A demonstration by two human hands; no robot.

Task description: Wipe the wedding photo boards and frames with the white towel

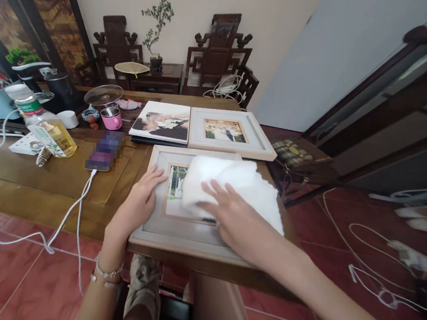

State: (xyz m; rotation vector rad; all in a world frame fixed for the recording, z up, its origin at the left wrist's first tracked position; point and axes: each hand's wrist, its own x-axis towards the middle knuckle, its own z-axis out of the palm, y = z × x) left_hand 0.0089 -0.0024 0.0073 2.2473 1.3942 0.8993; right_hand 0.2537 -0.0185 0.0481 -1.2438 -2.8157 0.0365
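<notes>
A pale wooden picture frame (182,235) lies flat on the near edge of the table, a photo (176,186) with greenery and a white figure partly showing inside it. My left hand (143,198) grips the frame's left rim, its fingers over the edge. A crumpled white paper towel (259,190) covers much of the frame's right half. On it presses my right hand (230,215), fingers bent into the towel and slightly blurred; its thumb is partly hidden. Behind lie a second pale frame (270,148) with a photo and a white-covered photo album (159,133).
Left on the table (90,208) are a phone (105,151) on a white cable, a bottle of yellow liquid (56,136), a pink mug (111,119) and a clear lid (104,94). A checked bag (292,153) sits right of the table. White cables (371,286) trail across the red floor.
</notes>
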